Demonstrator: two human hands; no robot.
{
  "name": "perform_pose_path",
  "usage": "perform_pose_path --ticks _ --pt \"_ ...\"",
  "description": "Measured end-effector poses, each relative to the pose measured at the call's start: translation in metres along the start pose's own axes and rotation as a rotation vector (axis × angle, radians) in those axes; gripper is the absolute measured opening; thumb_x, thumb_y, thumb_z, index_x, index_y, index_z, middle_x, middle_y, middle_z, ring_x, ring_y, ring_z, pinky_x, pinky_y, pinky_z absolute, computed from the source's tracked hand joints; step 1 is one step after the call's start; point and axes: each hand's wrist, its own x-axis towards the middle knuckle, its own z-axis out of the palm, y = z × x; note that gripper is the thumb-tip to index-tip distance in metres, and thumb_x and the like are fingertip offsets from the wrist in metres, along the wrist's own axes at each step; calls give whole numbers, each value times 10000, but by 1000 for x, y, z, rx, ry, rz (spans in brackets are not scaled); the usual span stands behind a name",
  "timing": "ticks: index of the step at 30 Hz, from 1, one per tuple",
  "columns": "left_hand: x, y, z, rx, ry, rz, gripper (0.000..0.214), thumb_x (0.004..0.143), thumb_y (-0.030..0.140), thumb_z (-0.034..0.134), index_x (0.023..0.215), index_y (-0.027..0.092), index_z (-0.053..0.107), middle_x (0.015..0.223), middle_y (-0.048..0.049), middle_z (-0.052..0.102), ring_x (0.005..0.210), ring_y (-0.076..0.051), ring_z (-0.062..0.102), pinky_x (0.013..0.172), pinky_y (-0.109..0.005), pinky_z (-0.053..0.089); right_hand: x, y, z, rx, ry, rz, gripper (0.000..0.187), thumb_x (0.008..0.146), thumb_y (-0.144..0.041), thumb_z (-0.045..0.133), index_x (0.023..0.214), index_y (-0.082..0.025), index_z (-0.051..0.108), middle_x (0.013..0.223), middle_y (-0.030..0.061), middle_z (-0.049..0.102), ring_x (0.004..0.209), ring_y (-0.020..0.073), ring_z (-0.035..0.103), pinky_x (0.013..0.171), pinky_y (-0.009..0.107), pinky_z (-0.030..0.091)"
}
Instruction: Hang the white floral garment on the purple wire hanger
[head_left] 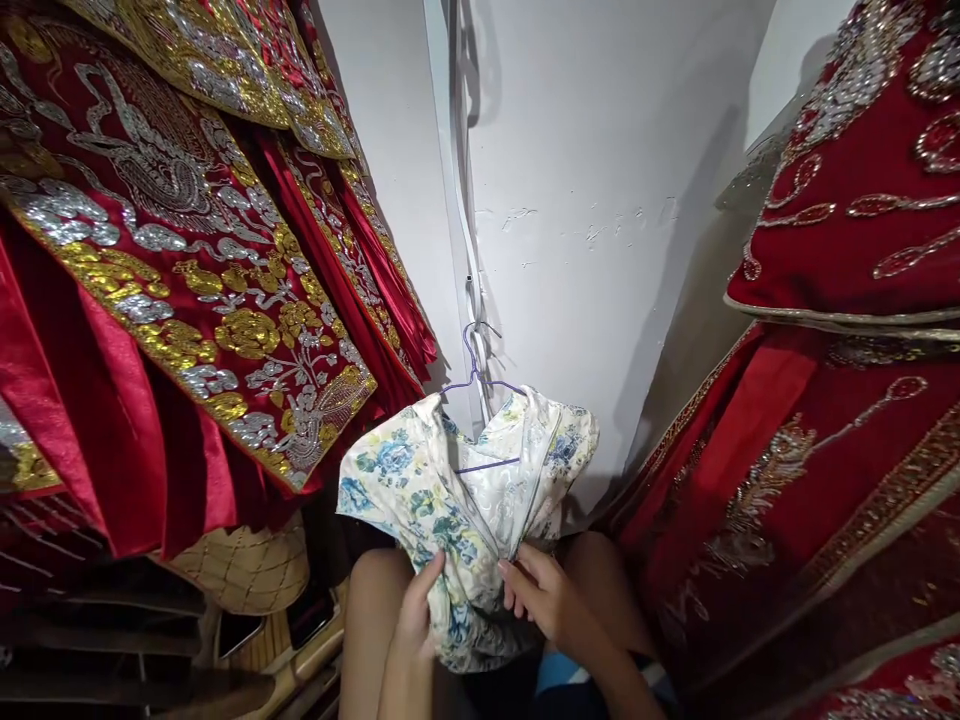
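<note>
A white garment with blue and green flowers (420, 480) hangs on a thin purple hanger (473, 370) in front of me, its lower part bunched over my lap. Its neckline lies open in a deep V that shows the pale lining. My left hand (418, 605) grips the left side of the cloth, thumb on top and fingers behind it. At the bottom of the V, my right hand (536, 592) pinches the garment's edge, where a thin zipper-like line ends. Whether a zipper pull is between those fingers is hidden.
Red gowns with gold and silver sequins (247, 330) hang close on the left. More beaded red gowns (862, 230) crowd the right side. A white strap (459, 170) runs down the pale wall (570, 130) behind the hanger. A wooden rack (277, 640) stands low on the left.
</note>
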Motion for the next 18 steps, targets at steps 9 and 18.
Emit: perform_pose_path --ticks 9,18 --pt "2 -19 -15 61 229 -38 327 815 241 686 1112 113 741 995 -145 767 1138 -349 658 1052 -452 471 7 12 15 75 58 62 292 920 -406 431 719 -209 509 502 -23 542 436 121 462 461 246 325" --pt "24 -33 -30 619 711 932 485 796 245 696 1259 233 551 1344 -99 585 1290 -248 531 1132 -416 363 -2 0 0 5 173 81 281 826 -303 486 619 -183 633 439 -14 551 434 118 412 470 254 278"
